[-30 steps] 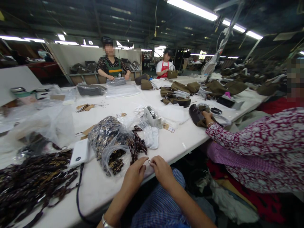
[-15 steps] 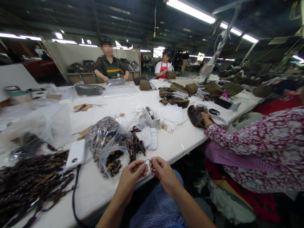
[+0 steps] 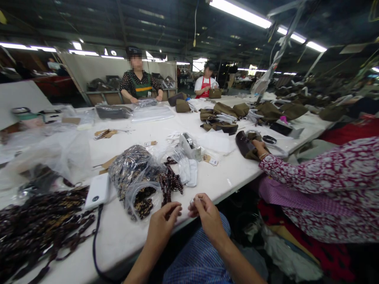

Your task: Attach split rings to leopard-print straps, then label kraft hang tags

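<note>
Pinched between the fingertips of my right hand (image 3: 207,217) is a small thin metal ring (image 3: 192,201), partly hidden by the fingers. My left hand (image 3: 162,223) is just to the left, fingers bent, with a gap between thumb and forefinger and nothing visible in it. Both hands are above the near edge of the white table (image 3: 118,240). Behind them lies a clear plastic bag (image 3: 133,161) of animal-print fabric pieces. Dark striped braided cords (image 3: 170,181) spill out beside it, close to my fingertips.
A white power bank (image 3: 97,191) with a black cable lies left, by a heap of dark cords (image 3: 41,228). A metal dispenser (image 3: 189,146) stands behind. At right a co-worker's hand (image 3: 259,148) holds a brown bag. Two people work across the table.
My hands have moved apart. The ring, held between both hands before, is now in my right fingertips, and my left hand has let go. The view has shifted slightly.
</note>
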The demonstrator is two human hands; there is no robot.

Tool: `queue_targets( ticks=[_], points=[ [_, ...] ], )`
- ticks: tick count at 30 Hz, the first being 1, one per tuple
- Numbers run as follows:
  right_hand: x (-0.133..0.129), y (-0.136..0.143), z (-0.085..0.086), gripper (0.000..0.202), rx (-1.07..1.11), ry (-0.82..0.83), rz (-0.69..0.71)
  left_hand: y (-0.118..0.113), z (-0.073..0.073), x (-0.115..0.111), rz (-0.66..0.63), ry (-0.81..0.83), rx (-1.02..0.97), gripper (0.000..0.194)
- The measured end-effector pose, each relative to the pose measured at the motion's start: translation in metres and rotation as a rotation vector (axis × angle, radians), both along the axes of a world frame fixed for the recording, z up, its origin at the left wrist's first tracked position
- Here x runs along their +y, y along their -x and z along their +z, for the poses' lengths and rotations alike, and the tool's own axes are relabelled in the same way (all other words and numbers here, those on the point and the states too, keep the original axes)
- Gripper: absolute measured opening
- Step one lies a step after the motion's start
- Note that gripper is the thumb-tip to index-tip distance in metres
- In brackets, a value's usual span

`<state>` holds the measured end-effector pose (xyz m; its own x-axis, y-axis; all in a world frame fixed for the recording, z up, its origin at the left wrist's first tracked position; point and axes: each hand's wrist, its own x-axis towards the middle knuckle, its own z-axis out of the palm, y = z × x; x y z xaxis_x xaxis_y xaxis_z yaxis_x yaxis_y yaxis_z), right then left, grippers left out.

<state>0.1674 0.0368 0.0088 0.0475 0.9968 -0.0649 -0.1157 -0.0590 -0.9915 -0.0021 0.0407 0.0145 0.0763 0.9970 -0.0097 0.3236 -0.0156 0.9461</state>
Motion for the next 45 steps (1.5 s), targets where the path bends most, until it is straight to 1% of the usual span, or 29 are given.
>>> queue_targets(
  ticks=[2, 3, 5, 8, 10, 11, 14, 16, 17, 19, 22, 26, 30, 33, 35, 39, 43, 45],
  points=[
    [0.002, -0.001, -0.003, 0.036, -0.043, 0.018, 0.008, 0.009, 0.002, 0.008, 0.067, -0.174, 0.186, 0.023],
    [0.002, -0.001, -0.004, 0.037, -0.066, 0.02, 0.011, 0.01, 0.003, 0.013, 0.065, -0.255, 0.271, 0.022],
    [0.004, 0.001, -0.006, 0.037, -0.084, 0.018, 0.014, 0.007, 0.008, 0.022, 0.01, -0.373, 0.422, 0.025],
    [0.005, 0.002, -0.008, 0.037, -0.06, 0.022, 0.017, -0.003, 0.016, 0.032, -0.076, -0.433, 0.587, 0.029],
    [0.004, 0.0, -0.009, 0.038, -0.058, 0.022, 0.011, 0.0, 0.019, 0.034, -0.059, -0.445, 0.631, 0.028],
    [0.003, -0.002, -0.01, 0.039, -0.061, 0.021, 0.006, 0.006, 0.018, 0.033, -0.022, -0.447, 0.646, 0.027],
    [0.001, -0.009, -0.012, 0.042, -0.069, 0.029, 0.004, 0.041, 0.013, 0.028, 0.142, -0.396, 0.761, 0.028],
    [0.0, -0.01, -0.014, 0.043, -0.068, 0.037, 0.022, 0.065, 0.009, 0.023, 0.193, -0.295, 0.894, 0.026],
    [0.0, -0.008, -0.014, 0.043, -0.065, 0.038, 0.034, 0.074, 0.008, 0.022, 0.187, -0.247, 0.958, 0.025],
    [0.001, -0.002, -0.013, 0.042, -0.055, 0.035, 0.06, 0.082, 0.007, 0.02, 0.138, -0.194, 1.059, 0.024],
    [-0.001, 0.007, -0.008, 0.039, -0.052, 0.02, 0.118, 0.08, 0.01, 0.022, 0.058, -0.177, 1.15, 0.028],
    [-0.006, 0.01, -0.002, 0.036, -0.099, -0.002, 0.165, 0.076, 0.013, 0.028, -0.002, -0.172, 1.211, 0.023],
    [-0.01, 0.006, -0.001, 0.033, -0.11, 0.011, 0.167, 0.082, 0.011, 0.032, -0.047, -0.171, 1.236, 0.022],
    [-0.011, 0.005, 0.002, 0.03, -0.113, 0.01, 0.19, 0.086, 0.009, 0.033, -0.079, -0.167, 1.214, 0.02],
    [-0.012, 0.005, 0.004, 0.029, -0.123, 0.007, 0.202, 0.087, 0.008, 0.033, -0.085, -0.172, 1.199, 0.018],
    [-0.013, 0.006, 0.007, 0.029, -0.149, -0.001, 0.211, 0.087, 0.007, 0.031, -0.071, -0.192, 1.193, 0.022],
    [-0.013, 0.008, 0.005, 0.029, -0.139, 0.002, 0.219, 0.091, 0.002, 0.027, -0.099, -0.188, 1.078, 0.024],
    [-0.013, 0.008, 0.004, 0.028, -0.127, 0.005, 0.22, 0.096, -0.001, 0.024, -0.078, -0.204, 1.033, 0.03]
  ],
)
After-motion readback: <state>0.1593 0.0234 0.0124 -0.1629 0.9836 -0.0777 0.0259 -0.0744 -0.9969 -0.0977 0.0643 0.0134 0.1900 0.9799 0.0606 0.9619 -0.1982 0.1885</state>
